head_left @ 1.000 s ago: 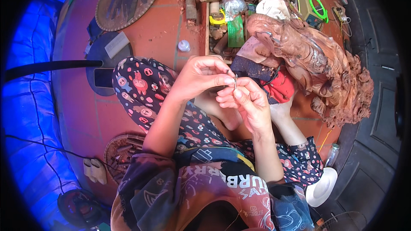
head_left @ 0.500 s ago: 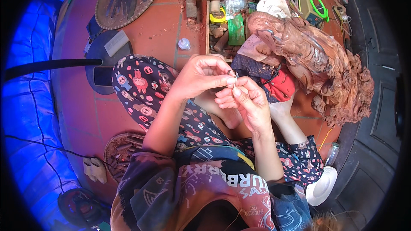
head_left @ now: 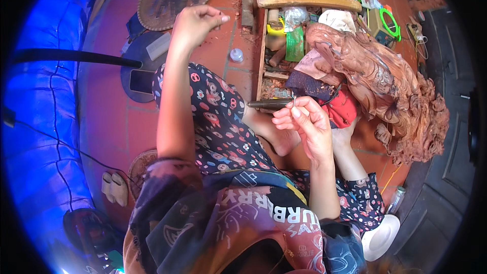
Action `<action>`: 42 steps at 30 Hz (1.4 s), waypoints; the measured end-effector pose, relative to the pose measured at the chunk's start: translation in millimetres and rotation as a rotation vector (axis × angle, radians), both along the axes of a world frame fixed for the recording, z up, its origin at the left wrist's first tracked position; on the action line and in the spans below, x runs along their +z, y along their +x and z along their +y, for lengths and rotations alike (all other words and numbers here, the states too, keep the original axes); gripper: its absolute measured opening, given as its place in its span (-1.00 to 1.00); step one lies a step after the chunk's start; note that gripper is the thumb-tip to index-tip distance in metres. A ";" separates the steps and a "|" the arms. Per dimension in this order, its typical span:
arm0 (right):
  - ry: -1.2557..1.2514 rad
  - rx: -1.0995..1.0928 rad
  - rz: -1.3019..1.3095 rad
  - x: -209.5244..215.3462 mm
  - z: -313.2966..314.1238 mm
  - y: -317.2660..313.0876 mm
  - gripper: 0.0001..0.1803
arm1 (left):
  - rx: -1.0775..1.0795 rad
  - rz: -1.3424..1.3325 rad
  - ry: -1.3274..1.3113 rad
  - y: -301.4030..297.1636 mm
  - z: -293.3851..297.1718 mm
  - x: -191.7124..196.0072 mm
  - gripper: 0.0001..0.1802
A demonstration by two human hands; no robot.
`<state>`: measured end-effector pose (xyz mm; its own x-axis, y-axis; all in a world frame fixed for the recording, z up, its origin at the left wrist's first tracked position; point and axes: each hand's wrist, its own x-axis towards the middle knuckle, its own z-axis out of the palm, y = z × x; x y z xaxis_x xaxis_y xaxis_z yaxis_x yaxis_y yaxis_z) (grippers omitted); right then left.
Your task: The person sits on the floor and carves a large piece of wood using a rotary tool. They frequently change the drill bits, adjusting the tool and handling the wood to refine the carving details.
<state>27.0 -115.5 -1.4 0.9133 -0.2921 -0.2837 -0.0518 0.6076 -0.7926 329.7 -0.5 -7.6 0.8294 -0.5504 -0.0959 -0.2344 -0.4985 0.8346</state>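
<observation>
Blue tarpaulin (head_left: pixel 35 137) covers the left side, its far edge lost in the fisheye rim. Red tile floor (head_left: pixel 111 122), dusty. Large reddish-brown wood carving (head_left: pixel 385 86), deeply cut and curled, lies at right; its lower part runs under the red cloth (head_left: pixel 345 109). Open wooden tool tray (head_left: pixel 276 45) above the knees, contents jumbled and hard to separate. Patterned trousers cover the folded legs. Left hand (head_left: pixel 195 23) raised over the floor, fingers pinched on something too small to identify. Right hand (head_left: pixel 304 122) sits over the lap, fingers closed around a thin metal piece (head_left: pixel 294 102) at the tip of a dark slender tool (head_left: pixel 269 104), which lies level, pointing left.
</observation>
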 end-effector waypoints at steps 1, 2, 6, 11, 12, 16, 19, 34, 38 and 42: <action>0.007 0.004 -0.012 -0.5 0.6 0.0 -0.85 | -0.027 0.005 0.053 21.6 -1.7 -12.7 -0.83; 0.003 0.007 0.002 -0.7 1.5 -1.0 -0.86 | -0.059 0.011 0.106 34.3 -4.4 -23.4 -0.82; -0.012 -0.003 0.036 -2.9 3.6 -12.9 -0.87 | -0.150 0.004 0.388 46.3 -21.5 -59.2 -0.80; -0.035 -0.028 0.087 -13.9 2.2 -32.0 -0.88 | -0.205 0.192 0.625 44.6 -31.6 -92.9 -0.84; -0.026 -0.013 0.084 -16.4 4.3 -30.9 -0.88 | -0.201 0.258 0.579 52.4 -24.6 -104.7 -0.85; 0.001 0.026 0.067 -19.0 11.7 -24.0 -0.87 | -0.155 0.352 0.556 74.9 -12.0 -166.0 -0.86; 0.003 0.049 0.060 -19.0 12.7 -21.7 -0.86 | -0.153 0.305 0.639 65.4 -17.0 -166.7 -0.85; 0.015 -0.002 0.036 -20.0 10.9 -26.5 -0.86 | -0.458 -0.205 1.073 71.1 -19.5 -185.5 -0.58; 0.024 -0.010 0.037 -19.8 7.3 -30.5 -0.86 | -0.133 0.226 0.667 55.4 -24.3 -172.2 -0.70; 0.036 -0.001 0.054 -20.5 7.9 -31.9 -0.85 | -0.123 0.295 0.588 64.3 -17.3 -183.1 -0.66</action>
